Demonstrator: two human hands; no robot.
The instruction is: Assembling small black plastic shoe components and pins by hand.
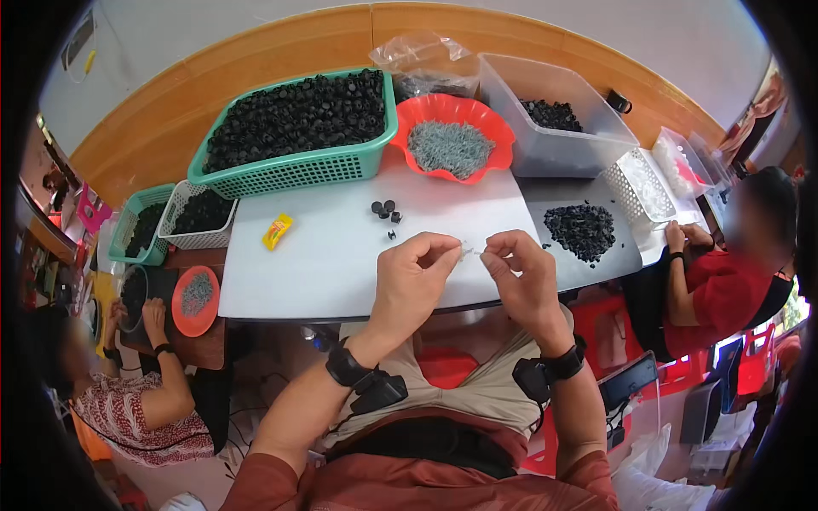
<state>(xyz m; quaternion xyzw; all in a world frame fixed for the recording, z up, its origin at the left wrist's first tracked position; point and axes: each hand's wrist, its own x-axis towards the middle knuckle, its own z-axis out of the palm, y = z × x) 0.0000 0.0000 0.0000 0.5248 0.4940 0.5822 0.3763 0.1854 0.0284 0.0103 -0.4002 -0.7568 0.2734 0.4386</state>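
My left hand [413, 279] and my right hand [526, 279] meet close together above the near edge of the white table [328, 264]. Both are closed in a pinch at the fingertips. Between them shows a tiny pale piece [466, 251], too small to name; the left fingertips grip it and the right ones touch or hold its other side. Just beyond my left hand lie a few black round caps [386, 209] and a smaller black piece [392, 235]. A yellow wrapped packet [277, 231] rests farther left.
Along the back stand a green basket [294, 170] of black caps, a red scalloped bowl [503, 128] of small grey pieces and a clear bin [554, 149]. Black bits [581, 232] are heaped at right. Co-workers sit on both sides, one in a red shirt [720, 289].
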